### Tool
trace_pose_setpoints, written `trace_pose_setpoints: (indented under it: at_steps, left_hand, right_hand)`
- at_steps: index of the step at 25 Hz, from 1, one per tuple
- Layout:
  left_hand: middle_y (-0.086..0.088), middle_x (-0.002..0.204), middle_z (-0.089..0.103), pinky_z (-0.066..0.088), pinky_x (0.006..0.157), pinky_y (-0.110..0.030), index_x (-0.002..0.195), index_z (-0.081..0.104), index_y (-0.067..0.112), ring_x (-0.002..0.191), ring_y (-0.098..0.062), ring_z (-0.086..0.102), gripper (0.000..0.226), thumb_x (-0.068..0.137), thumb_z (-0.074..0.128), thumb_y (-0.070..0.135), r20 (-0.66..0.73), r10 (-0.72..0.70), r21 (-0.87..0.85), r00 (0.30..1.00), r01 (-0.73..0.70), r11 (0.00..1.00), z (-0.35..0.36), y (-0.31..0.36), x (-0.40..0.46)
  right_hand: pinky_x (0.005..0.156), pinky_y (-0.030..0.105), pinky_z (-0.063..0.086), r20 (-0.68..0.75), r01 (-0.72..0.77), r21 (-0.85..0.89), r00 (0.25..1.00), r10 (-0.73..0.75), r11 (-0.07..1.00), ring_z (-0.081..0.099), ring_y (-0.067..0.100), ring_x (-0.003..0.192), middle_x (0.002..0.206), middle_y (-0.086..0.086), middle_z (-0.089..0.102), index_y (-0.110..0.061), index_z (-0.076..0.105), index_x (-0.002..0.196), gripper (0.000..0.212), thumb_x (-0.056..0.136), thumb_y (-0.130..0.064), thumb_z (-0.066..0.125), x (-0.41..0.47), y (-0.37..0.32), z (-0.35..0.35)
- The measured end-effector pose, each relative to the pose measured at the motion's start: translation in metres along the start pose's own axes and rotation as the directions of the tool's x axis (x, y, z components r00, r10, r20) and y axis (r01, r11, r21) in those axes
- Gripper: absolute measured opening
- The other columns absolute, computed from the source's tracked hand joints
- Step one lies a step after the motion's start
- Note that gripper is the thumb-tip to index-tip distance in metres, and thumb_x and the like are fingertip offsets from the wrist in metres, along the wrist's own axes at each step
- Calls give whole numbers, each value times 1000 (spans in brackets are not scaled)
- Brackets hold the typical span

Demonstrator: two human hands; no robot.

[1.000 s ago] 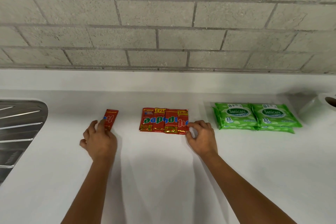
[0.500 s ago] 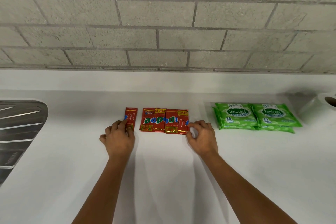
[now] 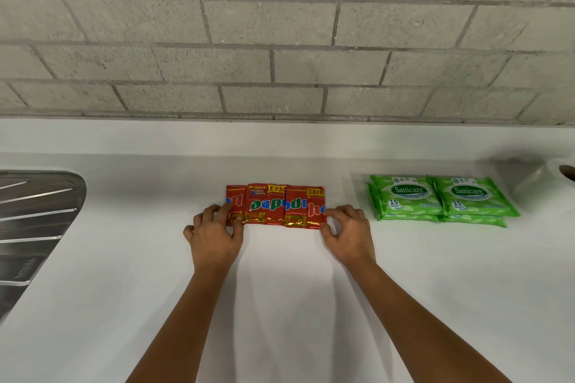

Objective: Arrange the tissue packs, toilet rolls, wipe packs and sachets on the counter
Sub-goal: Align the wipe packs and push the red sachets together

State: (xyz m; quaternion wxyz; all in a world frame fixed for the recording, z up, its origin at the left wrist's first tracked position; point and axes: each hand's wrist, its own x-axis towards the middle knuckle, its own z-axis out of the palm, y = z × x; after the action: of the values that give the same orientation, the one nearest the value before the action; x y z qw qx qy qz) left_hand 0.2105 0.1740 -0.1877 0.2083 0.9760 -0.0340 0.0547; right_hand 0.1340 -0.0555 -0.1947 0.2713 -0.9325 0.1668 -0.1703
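Observation:
A row of red sachets (image 3: 275, 205) lies flat on the white counter (image 3: 286, 295), side by side and partly overlapping. My left hand (image 3: 214, 236) presses its fingertips on the leftmost sachet (image 3: 235, 196), which now sits against the row's left end. My right hand (image 3: 348, 233) rests with thumb and forefinger against the right edge of the rightmost sachet (image 3: 315, 207). To the right lie two stacks of green wipe packs (image 3: 407, 196) (image 3: 469, 197), side by side. A white toilet roll (image 3: 547, 186) lies at the far right, cut off by the frame.
A steel sink drainer (image 3: 34, 218) takes up the left edge of the counter. A grey block wall (image 3: 280, 65) rises behind a low white upstand. Bare counter stretches in front of the sachets and between them and the drainer.
My left hand has slid the single sachet rightward across the counter until it met the left end of the row. My right hand has stayed at the row's right end.

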Motion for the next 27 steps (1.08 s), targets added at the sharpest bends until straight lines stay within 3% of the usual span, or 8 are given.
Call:
trace_pose_setpoints:
  at_steps: [13, 27]
  left_hand:
    - [-6, 138, 51, 30, 102, -47, 134, 47, 19, 127, -28, 43, 44, 93, 44, 35, 45, 24, 24, 999, -25, 999, 0, -2, 3]
    - [-5, 136, 54, 32, 98, -46, 131, 52, 18, 124, -29, 45, 41, 93, 47, 31, 37, 56, 18, 998, -56, 998, 1, -3, 2]
  right_hand:
    - [79, 34, 47, 7, 10, -15, 1000, -10, 1000, 57, 28, 91, 100, 9, 68, -15, 69, 100, 26, 76, -23, 63, 0, 1, 1]
    - [80, 33, 45, 1, 2, 6, 1000, -2, 1000, 56, 29, 92, 100, 9, 67, -16, 70, 100, 28, 76, -27, 60, 0, 2, 0]
